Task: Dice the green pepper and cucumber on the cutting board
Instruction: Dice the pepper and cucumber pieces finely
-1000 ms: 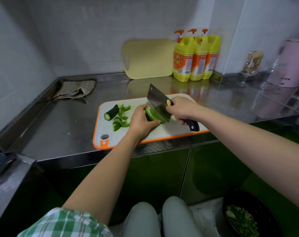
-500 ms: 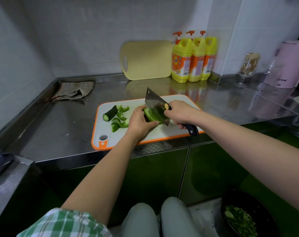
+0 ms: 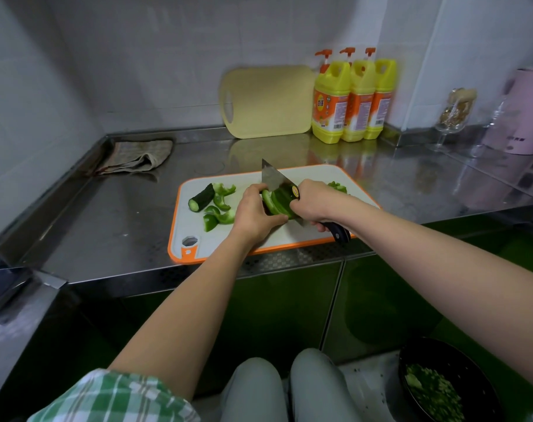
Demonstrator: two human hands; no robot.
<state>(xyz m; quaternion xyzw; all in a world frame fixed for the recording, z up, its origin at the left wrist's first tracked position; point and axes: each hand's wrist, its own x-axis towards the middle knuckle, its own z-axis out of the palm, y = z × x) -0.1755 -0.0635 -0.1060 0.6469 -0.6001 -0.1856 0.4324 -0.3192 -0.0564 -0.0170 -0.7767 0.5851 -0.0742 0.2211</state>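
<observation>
Whereas one second ago we held the knife (image 3: 274, 181) lifted, with its blade free above the green pepper (image 3: 273, 204), the blade has now come down. Its edge sits in the pepper, close beside the knuckles of our left hand (image 3: 253, 213). The left hand has its fingers curled over the pepper and presses it down near the middle of the cutting board (image 3: 289, 237). Our right hand (image 3: 312, 202) is wrapped around the knife where blade and handle meet, and the black end of the handle reaches to the near edge of the board.

For the task, we judge this to be one more cut in a row of cuts on the pepper, which is not yet in dice. Several pepper strips (image 3: 221, 208) lie toward the left edge of the board. The cucumber (image 3: 202, 197) lies just beside them, nearer to the far left corner, and is not yet cut small. A few more green pieces (image 3: 337, 187) show behind our right hand, toward the right edge. Much work remains: the strips must be cut across, and the cucumber waits. The blade is very near to the left fingers, so we think the fingertips should be kept tucked in.
</observation>
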